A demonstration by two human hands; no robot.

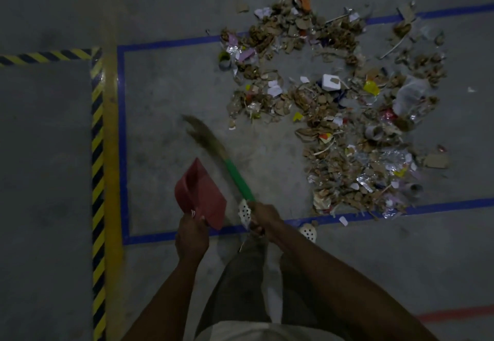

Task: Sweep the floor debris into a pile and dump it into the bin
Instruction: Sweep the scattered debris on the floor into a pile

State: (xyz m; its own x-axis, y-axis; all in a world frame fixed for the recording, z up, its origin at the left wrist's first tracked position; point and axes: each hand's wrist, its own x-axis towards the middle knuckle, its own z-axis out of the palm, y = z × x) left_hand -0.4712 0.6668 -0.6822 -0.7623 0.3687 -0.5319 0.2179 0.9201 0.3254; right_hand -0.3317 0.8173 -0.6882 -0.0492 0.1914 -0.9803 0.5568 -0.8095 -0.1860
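Here, at the far left, a black-and-yellow hazard strip (97,140) is running beside a yellow line (112,127), and just right of that a blue tape border (122,140) is boxing in the patch of floor (173,86) where the work is happening.

Moving right, the left hand (191,236) is gripping the rear end of a red dustpan (203,193), its fingers curled round it. The pan is hanging tilted with its mouth pointing away from the person, and it seems to be off the floor. That is probably so it is staying out of the sweep path while remaining ready to set down.

Next to it, the broom (235,177) is slanting up and to the left. Its soft bristles (200,132) are showing blurred over bare floor, apart from the rubbish. The right hand (264,217) is wrapping its fingers round the lower end of the green handle, close to the body; a one-handed hold like this is likely giving short, flicking strokes.

Further right, the debris (347,116) is lying well spread in a loose ring of cardboard scraps, paper, foil and plastic. It is straddling the far and near tape lines, with a white foam block (331,82) near its middle. It is not yet looking like one pile, so gathering seems to be the step in hand, and the broom would be needing to reach the far side. No bin is showing in view.
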